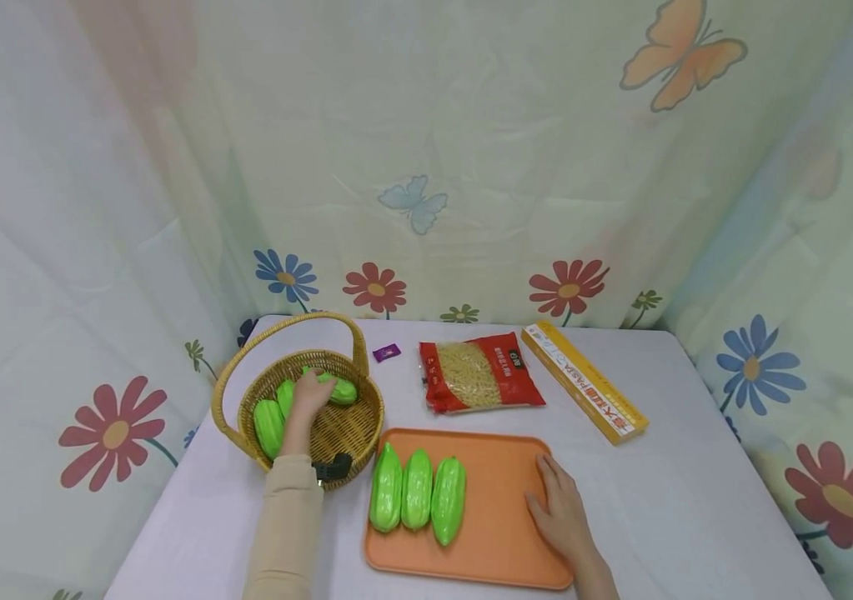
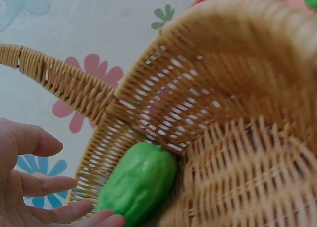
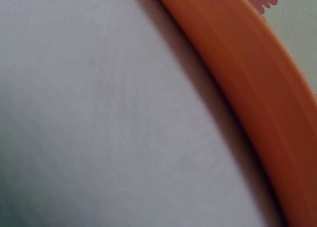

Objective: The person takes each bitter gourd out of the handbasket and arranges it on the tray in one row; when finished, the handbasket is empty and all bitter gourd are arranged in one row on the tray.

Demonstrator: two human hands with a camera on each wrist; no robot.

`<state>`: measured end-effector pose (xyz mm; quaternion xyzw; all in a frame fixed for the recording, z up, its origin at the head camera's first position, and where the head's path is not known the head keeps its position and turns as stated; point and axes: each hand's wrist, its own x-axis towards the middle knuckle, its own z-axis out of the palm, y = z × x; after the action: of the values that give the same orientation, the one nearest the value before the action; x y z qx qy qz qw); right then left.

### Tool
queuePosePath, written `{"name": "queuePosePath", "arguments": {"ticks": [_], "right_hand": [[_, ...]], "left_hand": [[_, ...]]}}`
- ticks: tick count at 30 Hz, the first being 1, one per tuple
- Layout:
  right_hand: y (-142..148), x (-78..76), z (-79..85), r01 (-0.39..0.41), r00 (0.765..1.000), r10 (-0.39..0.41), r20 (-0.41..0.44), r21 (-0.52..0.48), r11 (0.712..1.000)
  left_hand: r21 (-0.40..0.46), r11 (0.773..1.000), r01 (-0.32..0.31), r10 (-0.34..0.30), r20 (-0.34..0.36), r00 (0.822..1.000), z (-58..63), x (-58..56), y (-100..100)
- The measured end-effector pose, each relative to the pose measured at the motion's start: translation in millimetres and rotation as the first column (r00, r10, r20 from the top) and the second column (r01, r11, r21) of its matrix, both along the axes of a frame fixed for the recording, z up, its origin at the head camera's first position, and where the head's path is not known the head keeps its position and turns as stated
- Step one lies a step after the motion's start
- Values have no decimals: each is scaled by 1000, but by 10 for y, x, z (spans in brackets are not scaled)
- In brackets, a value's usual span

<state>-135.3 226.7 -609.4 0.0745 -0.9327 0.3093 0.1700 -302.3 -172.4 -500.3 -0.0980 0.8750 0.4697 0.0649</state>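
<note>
My left hand (image 1: 309, 395) reaches into the wicker basket (image 1: 338, 429), its fingers loosely spread. In the left wrist view, the fingertips lie at the near end of a bumpy green bitter melon (image 2: 141, 180), and the thumb stands away from it; whether they touch it I cannot tell. More bitter melons (image 1: 268, 427) lie at the basket's left side, partly covered by the hand. On the orange tray (image 1: 504, 508), three bitter melons (image 1: 417, 492) lie side by side at the left. My right hand (image 1: 564, 510) rests on the tray's right edge, fingers extended; the right wrist view does not show it.
The basket's tall handle (image 1: 283, 321) arches over its back left side. Behind the tray lie a red bag of pasta (image 1: 471, 373) and a small purple packet (image 1: 386, 352). A long yellow pasta box (image 1: 584, 382) lies slantwise at the right. A flowered curtain (image 1: 426, 125) encloses the table.
</note>
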Motion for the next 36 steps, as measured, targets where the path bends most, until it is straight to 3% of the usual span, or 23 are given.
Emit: {"name": "queuePosePath", "arguments": {"ticks": [4,7,15,21,22,28,30,33,36], "right_hand": [[0,1,-1,3,1000,-3,-6,4,1000],[5,-3,-17,7,1000,-6,-18,10,1000],[5,-15,-45,4,1000,-4,-28,9,1000],[4,-10,-38,8,1000,-8,-4,12,1000],[4,-9,-36,7,1000,-7,-6,10,1000],[4,-10,-37,1,999,0,-34,10,1000],[2,-9,-41,1,999,0,-34,13,1000],[2,-5,-42,3,1000,-2,-30,14,1000],[9,-3,-48,7,1000,-6,-29,18,1000]], "left_hand": [[-98,994,43,-49,-57,997,69,-33,-67],[-129,989,75,-83,-54,995,94,-61,-110],[-225,969,105,-138,-135,981,55,-184,-180],[-284,942,178,-216,-108,970,60,-229,-158],[-300,936,184,-232,-132,964,53,-229,-152],[-400,887,229,-304,-136,943,37,-240,-118],[-409,877,252,-317,-99,943,24,-245,-119],[-422,867,265,-332,-91,939,-18,-248,-136],[-406,871,277,-329,-65,942,-74,-283,-156]]}}
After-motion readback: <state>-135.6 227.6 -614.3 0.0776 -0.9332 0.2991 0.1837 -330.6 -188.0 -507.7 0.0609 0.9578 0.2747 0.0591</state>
